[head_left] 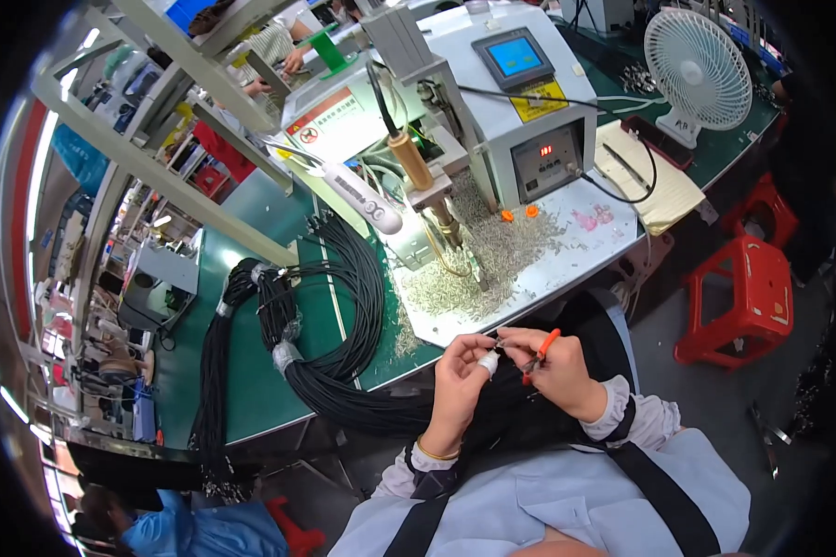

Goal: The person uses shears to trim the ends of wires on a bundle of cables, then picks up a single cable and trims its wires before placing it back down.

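My left hand (460, 381) is closed in a pinch, its thumb wrapped in a white finger cover (489, 362). A small dark piece shows at its fingertips, too small to name. In my right hand (567, 376) is a small pair of orange-handled pliers (549, 343), with its jaws partly hidden at the left fingertips. The hands meet over my lap, just off the near edge of the work table. A thick bundle of black cables (344, 399) runs from the green table top toward my lap, passing behind the left wrist.
A bench machine (539, 139) with a blue screen stands ahead, and many small pale clippings (455, 283) litter its white plate (567, 265). A white fan (697, 70) and an open notebook (646, 172) are at right. Red stools (743, 297) stand beside the table. Another person (195, 529) sits at lower left.
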`<action>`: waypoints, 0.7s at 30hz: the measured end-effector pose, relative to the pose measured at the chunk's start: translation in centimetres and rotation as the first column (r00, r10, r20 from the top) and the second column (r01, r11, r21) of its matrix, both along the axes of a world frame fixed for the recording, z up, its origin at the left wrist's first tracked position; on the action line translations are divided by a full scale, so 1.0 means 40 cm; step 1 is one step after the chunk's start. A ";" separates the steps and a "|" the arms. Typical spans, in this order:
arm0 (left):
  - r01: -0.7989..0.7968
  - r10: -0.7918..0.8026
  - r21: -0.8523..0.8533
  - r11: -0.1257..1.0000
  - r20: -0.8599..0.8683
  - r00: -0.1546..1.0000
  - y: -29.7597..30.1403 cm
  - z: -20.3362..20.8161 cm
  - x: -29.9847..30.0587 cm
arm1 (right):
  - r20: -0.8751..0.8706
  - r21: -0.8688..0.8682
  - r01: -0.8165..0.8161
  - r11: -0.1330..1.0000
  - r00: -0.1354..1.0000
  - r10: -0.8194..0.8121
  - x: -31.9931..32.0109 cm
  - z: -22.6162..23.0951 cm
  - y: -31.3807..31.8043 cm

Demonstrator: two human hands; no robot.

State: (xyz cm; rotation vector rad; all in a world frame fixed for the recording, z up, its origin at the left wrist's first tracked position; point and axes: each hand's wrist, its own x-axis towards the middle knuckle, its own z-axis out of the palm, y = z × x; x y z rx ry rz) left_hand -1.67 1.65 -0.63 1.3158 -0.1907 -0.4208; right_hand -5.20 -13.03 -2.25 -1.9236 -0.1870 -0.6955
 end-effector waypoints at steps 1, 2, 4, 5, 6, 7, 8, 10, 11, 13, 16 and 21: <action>0.002 -0.001 0.006 1.000 -0.020 1.000 -0.001 0.002 0.003 | -0.071 0.054 -0.024 0.998 0.997 0.028 0.000 -0.002 -0.002; 0.004 -0.004 0.016 1.000 -0.042 0.999 -0.005 0.005 0.009 | -0.093 0.065 -0.021 0.998 0.995 0.027 0.004 0.000 -0.006; -0.019 0.021 0.024 1.000 -0.079 0.997 -0.014 0.003 0.017 | -0.035 -0.023 -0.021 1.000 0.999 0.020 0.015 -0.003 -0.013; -0.023 0.026 0.044 0.999 -0.074 0.997 -0.014 0.006 0.017 | 0.028 -0.075 0.002 0.997 1.000 0.000 0.020 -0.013 -0.016; -0.026 0.030 0.066 0.997 -0.070 0.997 -0.016 0.013 0.022 | 0.089 -0.125 0.028 0.992 0.996 -0.017 0.032 -0.021 -0.021; -0.018 0.021 0.055 0.998 -0.067 0.998 -0.018 0.014 0.021 | 0.121 -0.124 0.045 0.991 0.992 -0.030 0.038 -0.028 -0.021; -0.010 0.012 0.037 0.999 -0.055 0.998 -0.023 0.012 0.024 | 0.162 -0.128 0.065 0.990 0.986 -0.044 0.047 -0.034 -0.022; -0.003 0.005 0.029 1.000 -0.057 0.998 -0.030 0.011 0.024 | 0.100 -0.070 0.055 0.996 0.994 -0.048 0.048 -0.034 -0.019; -0.001 0.001 -0.013 1.000 0.004 1.000 -0.032 0.009 0.024 | 0.101 -0.041 0.050 0.998 0.994 -0.046 0.049 -0.035 -0.019; -0.009 0.009 -0.006 1.000 -0.033 0.999 -0.031 0.007 0.024 | 0.082 -0.004 0.045 0.999 0.996 -0.045 0.052 -0.045 -0.017; -0.028 0.027 -0.022 0.999 -0.046 0.999 -0.037 0.002 0.026 | 0.109 0.043 0.035 0.998 0.993 -0.039 0.056 -0.052 -0.017; -0.160 0.152 0.065 0.985 0.107 0.983 -0.049 -0.020 0.009 | 0.114 -0.037 0.064 0.997 0.992 -0.059 0.043 -0.048 -0.012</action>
